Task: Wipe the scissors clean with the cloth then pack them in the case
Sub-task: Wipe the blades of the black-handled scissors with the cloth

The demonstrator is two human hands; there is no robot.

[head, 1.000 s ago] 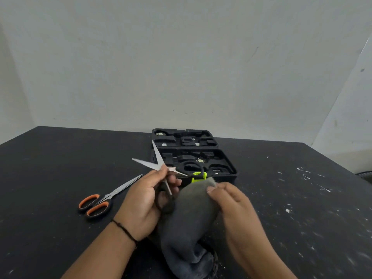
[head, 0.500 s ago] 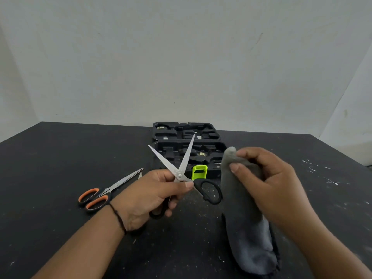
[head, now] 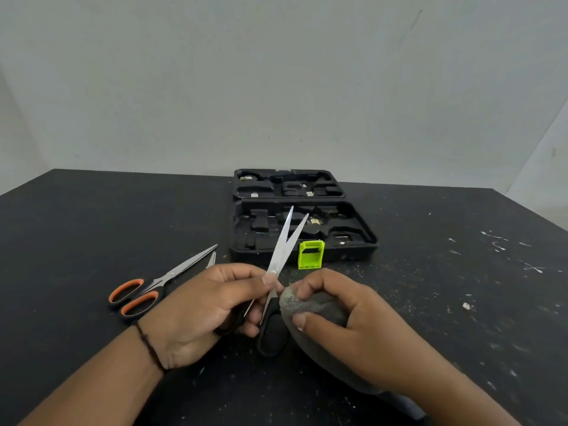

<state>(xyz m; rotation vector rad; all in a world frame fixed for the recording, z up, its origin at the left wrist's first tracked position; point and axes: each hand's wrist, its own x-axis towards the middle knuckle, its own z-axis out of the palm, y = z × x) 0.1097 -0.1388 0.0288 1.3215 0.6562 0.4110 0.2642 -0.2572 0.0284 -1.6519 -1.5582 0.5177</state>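
Head view: a person's left hand [head: 199, 305] pinches the black-handled scissors [head: 278, 269] at the pivot, blades slightly parted and pointing toward the open black case [head: 302, 229] near the desk's [head: 92, 216] far edge. The right hand [head: 347, 318], just beside the handles, grips a bunched grey cloth [head: 310, 309]. Orange-handled scissors [head: 159, 284] lie to the left.

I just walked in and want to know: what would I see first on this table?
Right in the middle, the left hand holds black-handled scissors with their shiny blades open and pointing up, while the right hand grips a grey cloth beside them. Behind them an open black case with a bright green latch lies on the table, and orange-handled scissors rest at the left.
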